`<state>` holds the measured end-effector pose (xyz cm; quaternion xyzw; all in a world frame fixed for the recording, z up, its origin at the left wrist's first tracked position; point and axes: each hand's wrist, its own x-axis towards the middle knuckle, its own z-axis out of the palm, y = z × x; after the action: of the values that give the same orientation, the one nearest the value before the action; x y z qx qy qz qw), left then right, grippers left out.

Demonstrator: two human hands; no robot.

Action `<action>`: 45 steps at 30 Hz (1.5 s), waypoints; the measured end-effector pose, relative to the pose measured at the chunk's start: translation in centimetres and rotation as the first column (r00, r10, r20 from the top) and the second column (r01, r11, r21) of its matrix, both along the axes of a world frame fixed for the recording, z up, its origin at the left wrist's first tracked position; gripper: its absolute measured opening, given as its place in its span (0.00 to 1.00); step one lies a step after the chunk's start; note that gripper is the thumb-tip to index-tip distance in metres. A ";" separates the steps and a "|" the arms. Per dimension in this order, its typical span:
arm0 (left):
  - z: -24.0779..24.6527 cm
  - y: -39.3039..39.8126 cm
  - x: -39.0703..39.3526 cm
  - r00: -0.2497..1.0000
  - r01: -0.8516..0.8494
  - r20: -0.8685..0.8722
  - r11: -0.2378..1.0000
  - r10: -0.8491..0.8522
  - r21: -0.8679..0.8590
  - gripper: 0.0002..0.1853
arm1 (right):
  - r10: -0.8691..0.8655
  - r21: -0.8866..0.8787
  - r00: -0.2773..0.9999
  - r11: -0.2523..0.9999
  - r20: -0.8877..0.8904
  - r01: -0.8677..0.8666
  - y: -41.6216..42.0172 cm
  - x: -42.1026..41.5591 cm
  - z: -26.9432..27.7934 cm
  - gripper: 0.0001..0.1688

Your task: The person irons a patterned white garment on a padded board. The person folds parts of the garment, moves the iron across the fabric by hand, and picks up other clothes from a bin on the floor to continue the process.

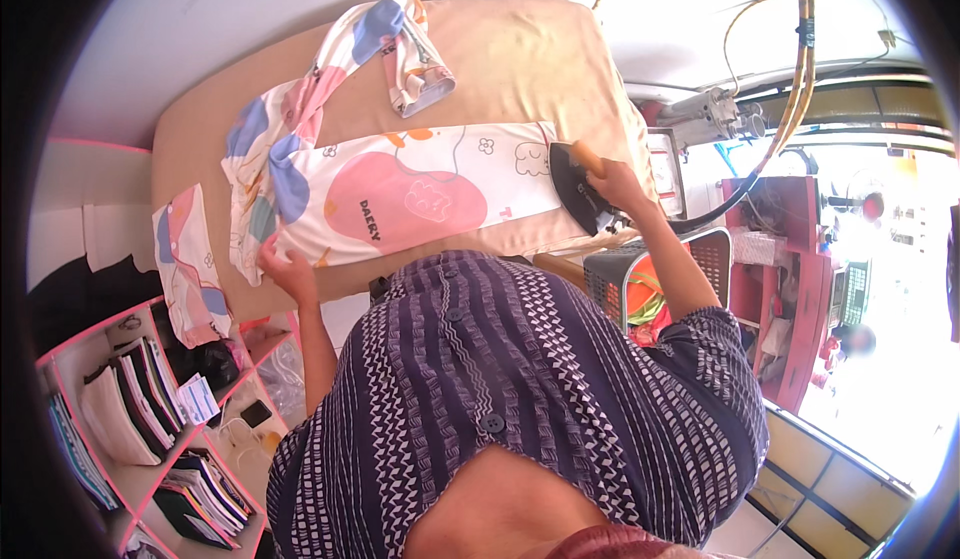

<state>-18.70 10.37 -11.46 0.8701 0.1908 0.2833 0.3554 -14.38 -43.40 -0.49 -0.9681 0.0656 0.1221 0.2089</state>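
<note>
A printed white, pink and blue garment (405, 199) lies on the padded ironing table (517, 56). One panel, perhaps a trouser leg, is spread flat, while the rest lies bunched to the left and towards the far edge. My right hand (619, 184) grips the orange handle of a black electric iron (574, 188), which sits at the right end of the flat panel. At the garment's near left edge is my left hand (289, 270). Its fingers touch the cloth; whether they pinch it is unclear.
A matching printed piece (191, 259) hangs over the table's left edge. Shelves (142, 476) with folders stand at lower left. A grey plastic basket (600, 281) with bright cloth is beneath my right arm. A thick hose (750, 180) runs from above towards the iron.
</note>
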 end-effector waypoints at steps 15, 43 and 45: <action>0.7 -14.5 2.5 0.761 0.649 -0.245 0.718 -0.601 0.254 0.06 | 0.151 -0.020 0.985 0.988 0.082 -0.150 2.3 8.8 -2.3 0.15; 3.6 6.0 -12.7 0.191 0.514 -0.967 0.856 -0.170 -0.049 0.11 | 0.245 0.107 0.921 0.952 0.304 -0.288 20.7 24.0 -12.0 0.15; 5.0 6.2 -11.3 0.379 0.381 -0.913 0.924 -0.150 0.007 0.11 | 0.192 0.193 0.842 0.925 0.504 -0.327 19.6 24.4 -10.4 0.08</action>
<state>-30.05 16.55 -6.44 0.9367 0.1756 -0.2675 0.1420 10.02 -23.77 -10.88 -0.9298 -0.1378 -0.0845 0.3306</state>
